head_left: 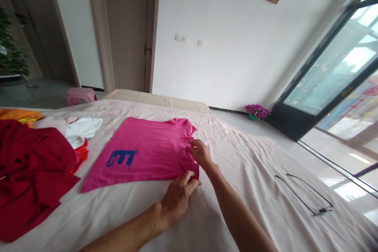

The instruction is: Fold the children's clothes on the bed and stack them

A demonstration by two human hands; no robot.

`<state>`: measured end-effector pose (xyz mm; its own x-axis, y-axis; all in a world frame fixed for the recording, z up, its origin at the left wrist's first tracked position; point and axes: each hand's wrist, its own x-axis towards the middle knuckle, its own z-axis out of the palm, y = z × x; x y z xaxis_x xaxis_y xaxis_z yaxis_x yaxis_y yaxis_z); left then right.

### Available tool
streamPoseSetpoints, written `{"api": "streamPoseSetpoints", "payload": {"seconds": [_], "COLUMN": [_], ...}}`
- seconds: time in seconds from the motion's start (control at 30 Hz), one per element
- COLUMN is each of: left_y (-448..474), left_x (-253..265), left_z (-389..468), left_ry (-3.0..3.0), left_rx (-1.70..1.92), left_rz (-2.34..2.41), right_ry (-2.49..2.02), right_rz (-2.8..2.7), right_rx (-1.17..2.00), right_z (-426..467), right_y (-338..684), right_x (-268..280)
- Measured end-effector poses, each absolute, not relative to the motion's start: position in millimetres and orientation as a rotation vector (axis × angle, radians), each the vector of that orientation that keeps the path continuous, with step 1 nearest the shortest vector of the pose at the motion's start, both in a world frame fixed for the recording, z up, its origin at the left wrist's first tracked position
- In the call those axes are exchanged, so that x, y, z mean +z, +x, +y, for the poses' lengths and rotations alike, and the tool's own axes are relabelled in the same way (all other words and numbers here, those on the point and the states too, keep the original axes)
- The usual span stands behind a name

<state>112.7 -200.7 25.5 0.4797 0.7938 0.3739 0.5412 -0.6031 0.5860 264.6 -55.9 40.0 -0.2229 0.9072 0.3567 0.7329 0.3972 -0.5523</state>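
A bright pink T-shirt [156,145], folded roughly into a rectangle, lies on the bed with a dark blue letter print near its left end. My left hand [178,195] pinches the shirt's near right corner between thumb and fingers. Slightly farther back, my right hand [201,152] has its fingertips closed on the bunched right edge. That edge is wrinkled and uneven, and the cloth right under the fingers is partly hidden.
Left of the shirt is a heap of clothes with a dark red garment [35,161], a white one [84,128] and an orange one [19,115]. Eyeglasses [323,209] lie on the pale bedsheet [248,189] at right. A pink stool [80,96] stands beyond the bed.
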Motion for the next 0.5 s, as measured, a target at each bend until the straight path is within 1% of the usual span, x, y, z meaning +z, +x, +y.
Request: {"api": "streamPoseSetpoints", "payload": {"seconds": [0.17, 0.27, 0.37, 0.43, 0.5], "left_y": [118.7, 104.9, 61.7, 18.3, -31.0], "left_x": [28.5, 37.0, 52.1, 58.7, 57.6], "left_z": [-201.4, -202.7, -204.6, -207.0, -210.7], "left_ry": [2.51, 2.469, 2.435, 2.432, 2.439], "left_rx": [0.812, 0.832, 0.819, 0.766, 0.717], "left_rz": [0.936, 0.81, 0.827, 0.938, 1.12], "right_ry": [-1.171, -1.138, -1.277, -1.294, -1.25], "right_rz": [-2.378, -2.263, -2.047, -1.969, -1.975], "right_rx": [0.518, 0.587, 0.845, 1.047, 1.167], "right_z": [-78.5, -96.8, -118.5, -133.5, -147.4], "right_y": [276.6, 283.4, 295.1, 303.9, 310.9], "right_x": [51.5, 60.7, 71.1, 75.7, 75.2]}}
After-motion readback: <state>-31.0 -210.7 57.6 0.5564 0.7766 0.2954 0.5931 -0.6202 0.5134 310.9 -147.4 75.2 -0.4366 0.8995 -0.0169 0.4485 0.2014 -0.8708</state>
